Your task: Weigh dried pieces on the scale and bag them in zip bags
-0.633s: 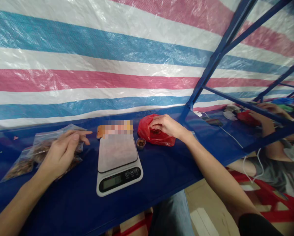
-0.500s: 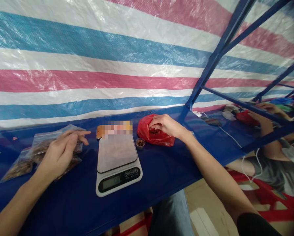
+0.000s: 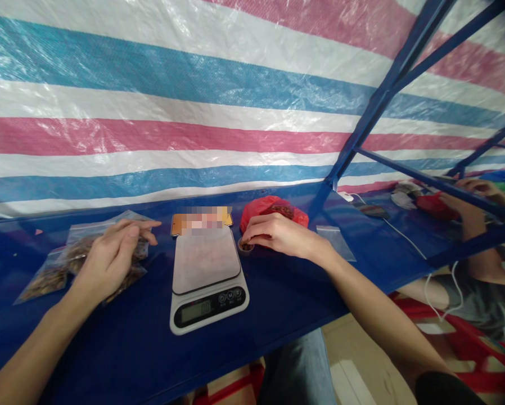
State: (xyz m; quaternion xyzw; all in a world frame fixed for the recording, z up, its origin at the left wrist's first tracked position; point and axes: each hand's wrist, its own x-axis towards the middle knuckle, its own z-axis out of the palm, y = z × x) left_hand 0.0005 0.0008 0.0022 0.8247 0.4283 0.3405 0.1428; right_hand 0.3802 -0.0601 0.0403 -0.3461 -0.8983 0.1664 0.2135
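My right hand has its fingertips pinched together at the mouth of a small clear cup with brown bits in it. What the fingers hold is hidden. Just behind that hand lies a red plastic bag, open, with dark brown pieces showing inside. A white digital scale stands left of the cup, nothing on its plate. Over several clear zip bags of brown dried pieces hovers or rests my left hand, its fingers loosely stretched out.
An orange phone lies behind the scale. A flat clear zip bag is right of the red bag. A blue metal frame rises on the right, with a white cable and a co-worker's arm beyond it.
My right hand has come out of the red bag and moved left and toward me to the small cup. My left hand stays over the zip bags. The view has shifted slightly.
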